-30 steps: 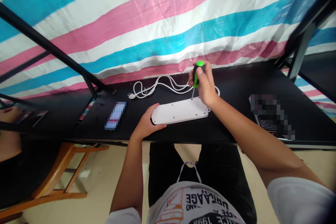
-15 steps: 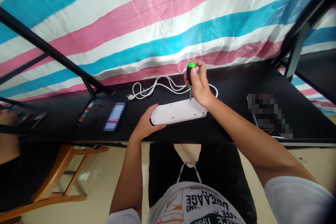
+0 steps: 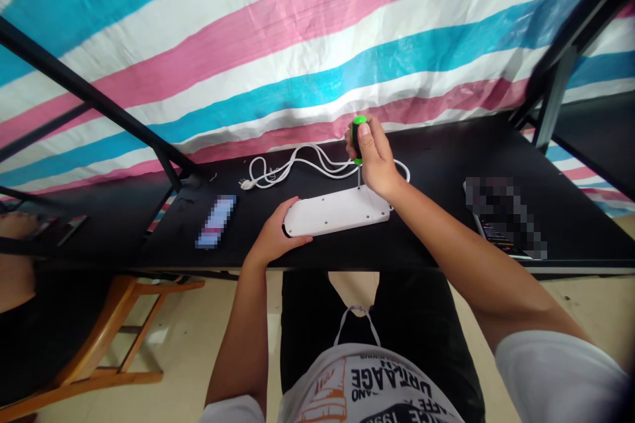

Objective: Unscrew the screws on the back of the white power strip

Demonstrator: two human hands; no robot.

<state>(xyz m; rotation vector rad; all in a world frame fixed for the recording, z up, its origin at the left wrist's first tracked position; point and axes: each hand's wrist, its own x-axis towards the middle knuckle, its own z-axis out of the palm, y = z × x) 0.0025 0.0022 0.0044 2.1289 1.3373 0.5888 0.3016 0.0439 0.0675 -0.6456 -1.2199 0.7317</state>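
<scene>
Right hand (image 3: 373, 153) curled firmly round a green-and-black screwdriver (image 3: 356, 139), shaft near upright, tip at the far edge of a white power strip (image 3: 337, 213). Strip lies dotted face up on the black table (image 3: 446, 158), near me. Left hand (image 3: 278, 231) part-open, thumb and fingers clasping its left end. White cord (image 3: 310, 145) loops behind; phone (image 3: 217, 221) sits left.

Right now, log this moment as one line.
left hand: grips case at left end; right hand: holds screwdriver, tip at case's far edge; beyond case: cord; left of case: phone
</scene>
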